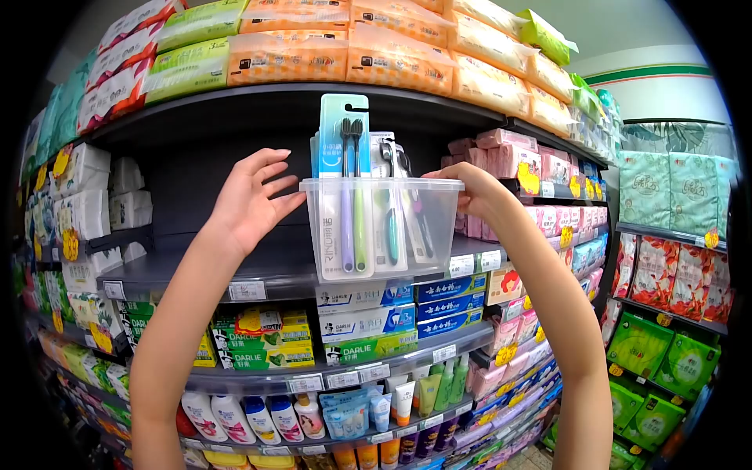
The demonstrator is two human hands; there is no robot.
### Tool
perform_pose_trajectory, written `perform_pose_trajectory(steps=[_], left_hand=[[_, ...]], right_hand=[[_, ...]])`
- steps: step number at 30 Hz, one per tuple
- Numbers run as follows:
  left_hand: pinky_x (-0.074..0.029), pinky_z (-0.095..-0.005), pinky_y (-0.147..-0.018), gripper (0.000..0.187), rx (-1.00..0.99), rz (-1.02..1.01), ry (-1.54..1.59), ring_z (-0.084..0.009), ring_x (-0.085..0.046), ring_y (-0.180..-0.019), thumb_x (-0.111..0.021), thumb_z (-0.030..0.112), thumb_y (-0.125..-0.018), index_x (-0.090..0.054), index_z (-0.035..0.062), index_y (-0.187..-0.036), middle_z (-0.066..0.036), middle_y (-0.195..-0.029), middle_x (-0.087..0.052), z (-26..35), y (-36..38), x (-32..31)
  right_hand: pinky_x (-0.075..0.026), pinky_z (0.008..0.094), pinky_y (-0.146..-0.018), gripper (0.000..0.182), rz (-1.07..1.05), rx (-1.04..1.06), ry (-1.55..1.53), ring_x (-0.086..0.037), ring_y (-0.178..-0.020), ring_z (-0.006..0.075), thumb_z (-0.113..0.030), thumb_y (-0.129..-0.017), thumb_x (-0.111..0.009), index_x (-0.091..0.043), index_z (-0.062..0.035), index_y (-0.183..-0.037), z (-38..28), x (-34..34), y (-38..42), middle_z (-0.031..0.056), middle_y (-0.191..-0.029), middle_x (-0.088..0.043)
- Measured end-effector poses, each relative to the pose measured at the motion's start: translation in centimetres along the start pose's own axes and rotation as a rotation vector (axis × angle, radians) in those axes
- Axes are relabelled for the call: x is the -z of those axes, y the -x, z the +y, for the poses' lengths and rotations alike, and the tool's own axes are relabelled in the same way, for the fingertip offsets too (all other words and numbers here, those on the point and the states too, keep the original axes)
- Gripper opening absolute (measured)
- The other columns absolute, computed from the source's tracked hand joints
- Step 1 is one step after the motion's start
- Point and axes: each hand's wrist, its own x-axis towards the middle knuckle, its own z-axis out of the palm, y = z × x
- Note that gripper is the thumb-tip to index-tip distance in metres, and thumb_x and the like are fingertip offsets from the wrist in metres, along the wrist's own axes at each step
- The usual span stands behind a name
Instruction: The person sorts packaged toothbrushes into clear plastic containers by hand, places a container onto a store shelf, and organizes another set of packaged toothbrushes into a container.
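Observation:
A clear plastic bin (382,266) stands at the front of the dark shelf, overlapping its edge in this view. Upright inside it is a toothbrush pack (345,204) on a pale blue card, showing one purple and one green handle. Beside that, another toothbrush pack (392,211) has a teal handle, and further packs are partly hidden behind. My right hand (468,188) grips the bin's right rim, its fingertips partly hidden. To the left of the bin, my left hand (257,192) has its fingers spread, the tips close to the left rim and holding nothing.
Tissue packs (290,56) fill the top shelf above. Below the bin are toothpaste boxes (368,321), then shampoo bottles (235,419) and tubes. Pink tissue packs (517,164) line the right side, white packs (82,211) the left. Price tags (247,291) run along the shelf edges.

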Motion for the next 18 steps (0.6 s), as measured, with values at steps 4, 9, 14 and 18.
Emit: perform_pose_trajectory(steps=[4,9,14,18], left_hand=[[-0.04,-0.0379,-0.108,0.081,-0.159,-0.045,-0.111,-0.0303,-0.044,-0.127,-0.076,0.034,-0.08,-0.032,-0.0007,-0.138,-0.022,-0.137,-0.033,-1.6,1.3,-0.6],[-0.034,-0.0352,-0.112,0.073,-0.269,-0.092,-0.376,-0.026,-0.044,-0.127,-0.078,0.035,-0.081,-0.033,0.0044,-0.129,-0.017,-0.129,-0.04,-2.8,1.6,-0.5],[-0.042,-0.0296,-0.097,0.057,-0.384,0.016,-0.653,-0.0164,-0.054,-0.112,-0.075,0.032,-0.086,-0.041,0.0071,-0.123,-0.008,-0.118,-0.049,-3.8,1.5,-1.3],[-0.042,-0.0268,-0.092,0.051,-0.456,0.053,-0.754,-0.0127,-0.053,-0.108,-0.072,0.042,-0.086,-0.049,0.0075,-0.116,-0.007,-0.115,-0.053,-4.4,1.6,-1.7]], right_hand=[[-0.021,0.0165,-0.036,0.02,0.008,0.002,-0.007,-0.035,-0.042,0.0029,-0.005,-0.086,-0.054,-0.066,0.0048,-0.098,0.0,0.0,0.0,0.0051,-0.073,-0.062],[-0.022,0.0157,-0.033,0.02,0.016,-0.042,-0.044,-0.044,-0.043,0.0043,-0.005,-0.087,-0.053,-0.065,0.0061,-0.099,-0.2,0.2,-0.7,0.0076,-0.076,-0.063],[-0.026,0.0131,-0.027,0.017,-0.081,-0.076,-0.074,-0.042,-0.036,0.0052,-0.004,-0.092,-0.051,-0.062,0.0079,-0.095,-0.2,1.0,-1.8,0.0067,-0.069,-0.059],[-0.032,0.0142,-0.032,0.011,0.057,-0.013,-0.092,-0.044,-0.043,0.0047,-0.006,-0.092,-0.054,-0.057,0.0049,-0.09,-0.4,0.1,0.2,0.0054,-0.07,-0.057]])
